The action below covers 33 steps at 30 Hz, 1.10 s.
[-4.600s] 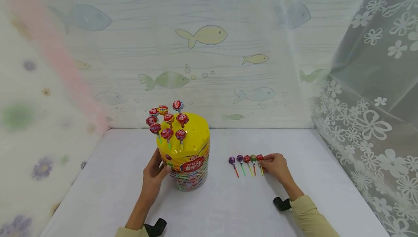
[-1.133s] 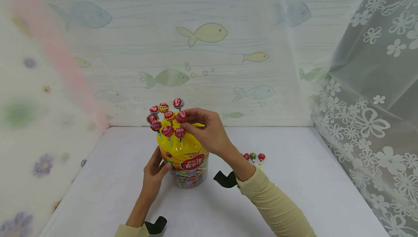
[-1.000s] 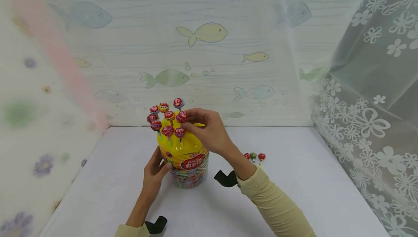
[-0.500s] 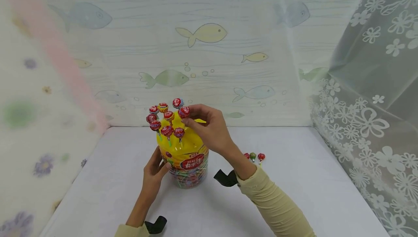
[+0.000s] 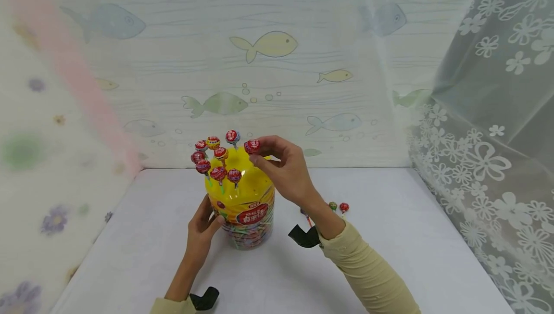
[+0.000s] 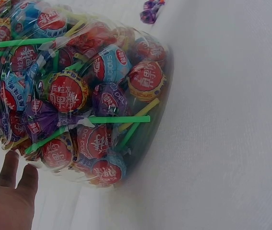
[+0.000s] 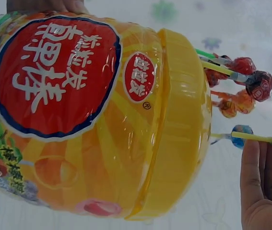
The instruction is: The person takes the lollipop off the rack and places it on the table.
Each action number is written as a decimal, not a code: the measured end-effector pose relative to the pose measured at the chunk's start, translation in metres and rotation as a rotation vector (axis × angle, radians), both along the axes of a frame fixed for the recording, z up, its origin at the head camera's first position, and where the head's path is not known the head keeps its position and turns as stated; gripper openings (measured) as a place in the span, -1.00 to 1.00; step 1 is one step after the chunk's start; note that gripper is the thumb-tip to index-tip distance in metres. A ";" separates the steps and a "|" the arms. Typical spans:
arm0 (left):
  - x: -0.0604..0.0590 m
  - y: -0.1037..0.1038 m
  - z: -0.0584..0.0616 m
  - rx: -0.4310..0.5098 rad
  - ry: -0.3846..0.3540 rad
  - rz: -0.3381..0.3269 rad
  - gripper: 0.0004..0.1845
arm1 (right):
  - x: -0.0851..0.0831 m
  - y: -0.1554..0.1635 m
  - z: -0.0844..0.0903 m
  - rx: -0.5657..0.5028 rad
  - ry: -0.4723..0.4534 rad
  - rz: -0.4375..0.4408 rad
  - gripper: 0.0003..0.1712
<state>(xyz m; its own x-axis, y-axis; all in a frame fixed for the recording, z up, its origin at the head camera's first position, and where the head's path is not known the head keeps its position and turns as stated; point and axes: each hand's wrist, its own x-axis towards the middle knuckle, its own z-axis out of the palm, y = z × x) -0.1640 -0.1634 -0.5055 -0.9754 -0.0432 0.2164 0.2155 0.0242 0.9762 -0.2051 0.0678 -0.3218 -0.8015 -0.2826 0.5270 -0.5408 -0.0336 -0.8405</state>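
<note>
A clear jar (image 5: 248, 234) packed with wrapped lollipops stands upright on the white table. Several lollipops (image 5: 218, 173) are stuck by their sticks into its yellow lid (image 5: 255, 182), mostly on the left half. My left hand (image 5: 200, 232) holds the jar's left side, thumb toward the front; in the left wrist view, fingers (image 6: 23, 184) lie against the plastic. With thumb and fingertips, my right hand (image 5: 289, 169) pinches a red-wrapped lollipop (image 5: 252, 146) above the lid. The right wrist view shows its yellow stick (image 7: 253, 137), the stick's end apart from the lid.
Right of the jar, loose lollipops (image 5: 344, 207) lie in a row on the table (image 5: 389, 256), partly hidden by my right wrist. A black device (image 5: 304, 236) sits on each wrist. Fish-patterned cloth (image 5: 277, 83) hangs behind, flowered netting at the right.
Earlier my right hand was at the loose row; it then moved to the lid and gripped a lollipop there. That lollipop has since come up and right, out of the lid. My left hand stays put.
</note>
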 end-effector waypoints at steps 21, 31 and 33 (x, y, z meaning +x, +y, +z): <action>0.000 0.000 0.001 -0.004 0.010 0.003 -0.25 | 0.001 0.038 -0.036 -0.037 -0.046 -0.083 -0.72; 0.002 0.001 0.001 -0.020 -0.005 0.013 -0.26 | 0.002 0.059 -0.067 -0.031 -0.141 -0.134 -0.72; 0.002 0.002 0.001 -0.025 -0.006 0.013 -0.26 | 0.001 0.065 -0.073 -0.036 -0.147 -0.141 -0.72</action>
<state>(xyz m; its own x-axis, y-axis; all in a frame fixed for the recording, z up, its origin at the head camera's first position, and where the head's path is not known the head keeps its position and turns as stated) -0.1620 -0.1615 -0.5041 -0.9761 -0.0508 0.2112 0.2087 0.0514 0.9766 -0.2036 0.1325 -0.3943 -0.9007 -0.1453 0.4093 -0.4141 0.0026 -0.9102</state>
